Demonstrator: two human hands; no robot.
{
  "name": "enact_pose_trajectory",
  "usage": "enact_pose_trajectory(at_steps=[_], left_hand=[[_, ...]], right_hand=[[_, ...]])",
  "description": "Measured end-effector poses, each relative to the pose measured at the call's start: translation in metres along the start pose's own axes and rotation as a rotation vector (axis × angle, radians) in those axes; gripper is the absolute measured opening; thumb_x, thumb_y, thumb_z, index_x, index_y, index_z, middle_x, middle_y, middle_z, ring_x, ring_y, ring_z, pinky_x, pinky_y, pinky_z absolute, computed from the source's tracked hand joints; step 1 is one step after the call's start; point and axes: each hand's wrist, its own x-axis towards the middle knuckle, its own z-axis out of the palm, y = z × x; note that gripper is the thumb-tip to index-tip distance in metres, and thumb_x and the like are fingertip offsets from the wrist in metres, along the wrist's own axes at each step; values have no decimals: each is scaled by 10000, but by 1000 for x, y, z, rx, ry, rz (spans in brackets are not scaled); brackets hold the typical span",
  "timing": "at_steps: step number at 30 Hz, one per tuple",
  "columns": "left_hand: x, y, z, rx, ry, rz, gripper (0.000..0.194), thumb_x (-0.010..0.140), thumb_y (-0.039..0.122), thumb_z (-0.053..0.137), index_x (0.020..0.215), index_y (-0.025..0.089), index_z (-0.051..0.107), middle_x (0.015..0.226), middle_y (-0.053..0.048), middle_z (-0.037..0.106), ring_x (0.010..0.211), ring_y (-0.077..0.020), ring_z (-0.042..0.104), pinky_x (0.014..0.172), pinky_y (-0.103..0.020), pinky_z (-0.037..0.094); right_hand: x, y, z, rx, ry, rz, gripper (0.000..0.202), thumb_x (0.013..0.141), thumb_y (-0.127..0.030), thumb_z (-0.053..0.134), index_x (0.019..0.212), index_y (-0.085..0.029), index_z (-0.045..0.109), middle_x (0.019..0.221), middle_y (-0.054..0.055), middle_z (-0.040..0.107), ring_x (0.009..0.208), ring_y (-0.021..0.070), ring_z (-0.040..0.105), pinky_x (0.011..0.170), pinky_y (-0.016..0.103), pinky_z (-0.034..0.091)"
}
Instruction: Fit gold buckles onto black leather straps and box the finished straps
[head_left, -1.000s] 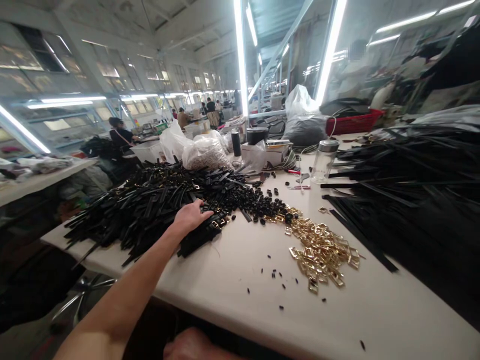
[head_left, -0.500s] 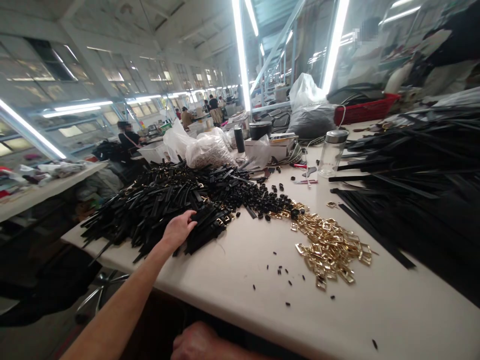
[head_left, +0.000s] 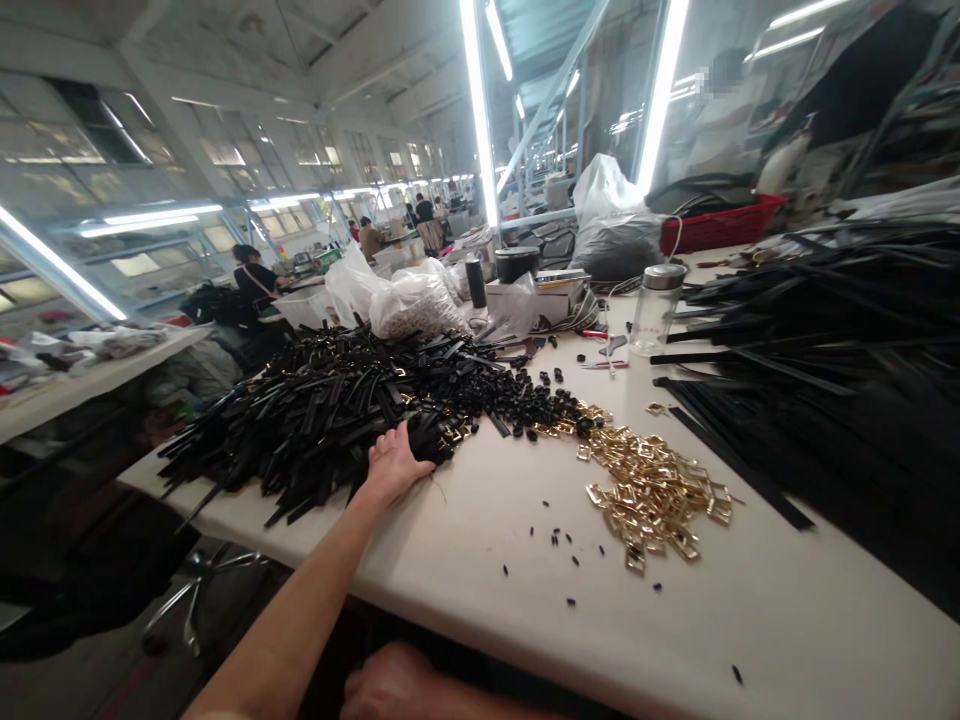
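Note:
My left hand (head_left: 395,464) lies on the right front part of a big heap of black straps (head_left: 300,420) with gold buckles, its fingers spread over the straps and its thumb pointing right. Below the table's front edge is my right hand (head_left: 390,682), blurred and with its fingers hidden. Small black loops (head_left: 525,400) lie to the right of the heap. Beside them a pile of gold buckles (head_left: 652,490) covers part of the pale table (head_left: 480,560). Several tiny black pieces are scattered in front of the gold pile.
Long black strips (head_left: 840,400) cover the table's right side. A glass jar (head_left: 658,312), red-handled tools, plastic bags (head_left: 420,300) and a red basket (head_left: 720,225) stand farther back. A person (head_left: 259,280) sits at the far left, others are beyond.
My left hand has moved right and spread its fingers over the front straps. My right hand stays low at the table edge. The view has shifted slightly.

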Motion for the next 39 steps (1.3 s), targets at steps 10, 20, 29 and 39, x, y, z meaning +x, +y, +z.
enact_pose_trajectory(at_steps=[10,20,29,39], left_hand=[[17,2,-9,-65,-95,39,660,742,200,642,1367,132,444,1127,-156,722,1050,-289,686,825,-314,491],[-15,-17,-10,-44,29,235,466,844,195,614,1291,200,482,1056,-98,729,1028,-255,690,913,-327,473],[-22,-13,-9,27,-128,198,617,784,366,672,1355,191,514,1144,-132,704,1081,-290,661,912,-339,479],[-21,-4,-7,67,-135,221,402,756,364,671,1103,162,646,1179,-156,659,1123,-295,619,945,-342,468]], right_hand=[[-14,0,-6,9,75,-63,91,807,-192,671,729,-234,690,806,-40,698,751,140,646,439,206,306],[-8,2,8,-37,50,-8,95,778,-317,736,735,-237,709,815,-40,703,707,134,633,411,221,275],[-17,-4,-6,-76,122,-43,223,827,-466,668,745,-263,716,755,-43,686,671,135,612,438,220,301],[-19,-8,-2,-114,137,-5,272,835,-494,623,904,-266,754,906,-25,735,787,164,666,404,260,269]])
